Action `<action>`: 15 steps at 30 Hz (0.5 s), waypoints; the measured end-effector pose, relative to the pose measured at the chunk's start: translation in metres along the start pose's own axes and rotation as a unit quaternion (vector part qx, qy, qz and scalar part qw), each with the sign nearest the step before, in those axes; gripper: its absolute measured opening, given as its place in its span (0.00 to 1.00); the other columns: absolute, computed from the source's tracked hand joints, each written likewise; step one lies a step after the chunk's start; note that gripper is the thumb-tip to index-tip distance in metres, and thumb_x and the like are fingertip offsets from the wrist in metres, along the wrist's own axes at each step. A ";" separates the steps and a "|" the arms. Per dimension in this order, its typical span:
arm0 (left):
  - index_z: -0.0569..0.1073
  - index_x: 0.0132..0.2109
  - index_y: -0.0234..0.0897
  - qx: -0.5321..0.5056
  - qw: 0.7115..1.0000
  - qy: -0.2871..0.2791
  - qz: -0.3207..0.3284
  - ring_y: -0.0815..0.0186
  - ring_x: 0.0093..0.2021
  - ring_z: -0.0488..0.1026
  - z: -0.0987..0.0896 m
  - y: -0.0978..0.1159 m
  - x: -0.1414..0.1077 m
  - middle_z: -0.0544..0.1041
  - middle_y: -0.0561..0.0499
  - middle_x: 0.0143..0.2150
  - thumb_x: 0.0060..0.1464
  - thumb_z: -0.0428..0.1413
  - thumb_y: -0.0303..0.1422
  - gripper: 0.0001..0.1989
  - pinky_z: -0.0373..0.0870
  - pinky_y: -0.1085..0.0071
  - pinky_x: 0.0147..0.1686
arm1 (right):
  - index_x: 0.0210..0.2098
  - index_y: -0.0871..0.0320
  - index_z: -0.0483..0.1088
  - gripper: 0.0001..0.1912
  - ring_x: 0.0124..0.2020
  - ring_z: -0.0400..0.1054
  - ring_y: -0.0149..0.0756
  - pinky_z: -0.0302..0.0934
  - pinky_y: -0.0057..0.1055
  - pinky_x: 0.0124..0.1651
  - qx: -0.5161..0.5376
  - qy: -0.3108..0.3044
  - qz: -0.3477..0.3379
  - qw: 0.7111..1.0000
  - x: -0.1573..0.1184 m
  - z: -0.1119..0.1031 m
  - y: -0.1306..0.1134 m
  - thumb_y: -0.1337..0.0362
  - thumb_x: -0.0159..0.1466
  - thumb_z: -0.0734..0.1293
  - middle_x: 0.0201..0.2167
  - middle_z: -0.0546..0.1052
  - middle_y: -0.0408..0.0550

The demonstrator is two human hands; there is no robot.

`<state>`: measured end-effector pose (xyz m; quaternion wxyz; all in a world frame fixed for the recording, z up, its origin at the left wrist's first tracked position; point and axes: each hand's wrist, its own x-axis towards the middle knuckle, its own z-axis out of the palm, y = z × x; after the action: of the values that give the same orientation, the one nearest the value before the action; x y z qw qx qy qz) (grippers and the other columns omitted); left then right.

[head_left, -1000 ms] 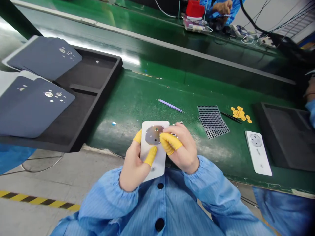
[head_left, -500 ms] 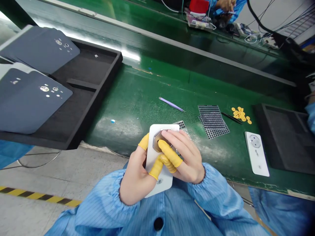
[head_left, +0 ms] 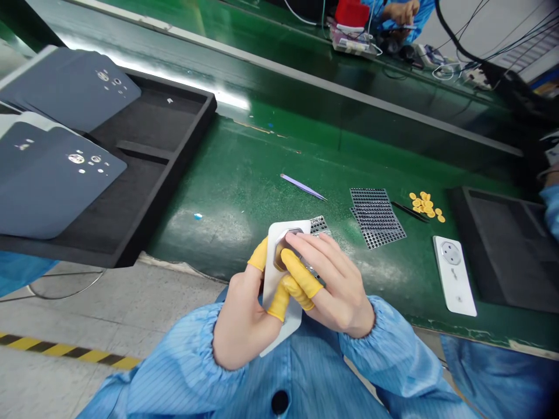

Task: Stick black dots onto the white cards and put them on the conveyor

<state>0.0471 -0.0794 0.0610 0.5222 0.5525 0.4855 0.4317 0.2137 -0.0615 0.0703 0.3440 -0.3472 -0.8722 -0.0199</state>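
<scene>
A white panel (head_left: pixel 274 285) with a metallic octagonal part near its top is held over the bench's front edge, slightly tilted. My left hand (head_left: pixel 247 314) is closed round its left side, with yellow covers on thumb and finger. Against the octagonal part, the fingers of my right hand (head_left: pixel 327 279) press together, some in yellow covers; whether a small piece sits under them is hidden. Partly behind the right hand lies a sheet of small dark dots (head_left: pixel 321 224). Purple tweezers (head_left: pixel 303 187) rest farther back on the green bench (head_left: pixel 244 192).
Dotted sheets (head_left: pixel 378 218), black tweezers (head_left: pixel 410 212), yellow finger covers (head_left: pixel 425 205) and a second white panel (head_left: pixel 455 276) lie to the right, beside a black tray (head_left: pixel 515 250). At left, another black tray (head_left: pixel 174 157) bears grey sheets (head_left: pixel 56 180). A co-worker's hand (head_left: pixel 404 11) shows across the bench.
The white panel has turned a little, so its face shows narrower. My right hand and sleeve have shifted slightly right, its fingers still at the octagonal part.
</scene>
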 end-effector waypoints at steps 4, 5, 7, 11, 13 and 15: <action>0.64 0.61 0.41 0.072 0.996 -0.020 0.040 0.56 0.41 0.78 0.000 0.000 0.000 0.78 0.46 0.49 0.48 0.58 0.24 0.32 0.75 0.67 0.35 | 0.50 0.67 0.68 0.15 0.61 0.61 0.50 0.66 0.52 0.54 0.041 0.016 0.017 0.999 -0.001 0.003 -0.001 0.68 0.65 0.60 0.54 0.71 0.67; 0.63 0.61 0.42 0.079 0.996 -0.020 0.041 0.56 0.40 0.78 0.000 0.001 0.000 0.78 0.46 0.49 0.48 0.58 0.24 0.32 0.75 0.68 0.35 | 0.50 0.68 0.67 0.16 0.61 0.60 0.51 0.66 0.53 0.53 0.055 0.025 0.022 0.998 -0.002 0.004 -0.002 0.68 0.65 0.60 0.54 0.70 0.69; 0.63 0.61 0.42 0.087 0.995 -0.017 0.040 0.58 0.38 0.78 -0.001 0.001 -0.001 0.79 0.47 0.47 0.48 0.58 0.24 0.32 0.75 0.68 0.34 | 0.52 0.68 0.66 0.17 0.61 0.59 0.52 0.66 0.53 0.53 0.075 0.034 0.034 0.996 -0.005 0.008 -0.005 0.68 0.65 0.60 0.56 0.68 0.70; 0.64 0.60 0.39 0.098 0.995 -0.005 0.019 0.60 0.29 0.77 0.000 -0.003 0.000 0.80 0.48 0.38 0.47 0.59 0.25 0.31 0.72 0.69 0.26 | 0.57 0.69 0.62 0.23 0.63 0.56 0.53 0.64 0.54 0.56 0.105 0.023 0.064 0.992 -0.011 0.017 -0.006 0.71 0.63 0.61 0.60 0.63 0.69; 0.66 0.58 0.38 0.063 0.998 -0.005 0.000 0.60 0.29 0.77 0.001 -0.005 0.003 0.80 0.47 0.37 0.46 0.61 0.26 0.31 0.73 0.69 0.27 | 0.58 0.67 0.61 0.24 0.63 0.57 0.52 0.63 0.54 0.57 0.127 0.031 0.075 0.989 -0.014 0.020 -0.005 0.72 0.62 0.61 0.60 0.62 0.67; 0.66 0.57 0.38 -0.030 0.999 -0.021 -0.022 0.59 0.34 0.78 0.003 -0.005 0.007 0.80 0.46 0.40 0.46 0.62 0.27 0.30 0.75 0.68 0.32 | 0.59 0.62 0.62 0.23 0.61 0.60 0.48 0.64 0.52 0.57 0.153 0.055 0.097 0.982 -0.017 0.022 -0.004 0.71 0.63 0.61 0.60 0.64 0.62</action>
<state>0.0510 -0.0734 0.0555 0.5584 0.5345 0.4733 0.4225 0.2072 -0.0685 0.0437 0.4409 -0.3718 -0.8067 0.1286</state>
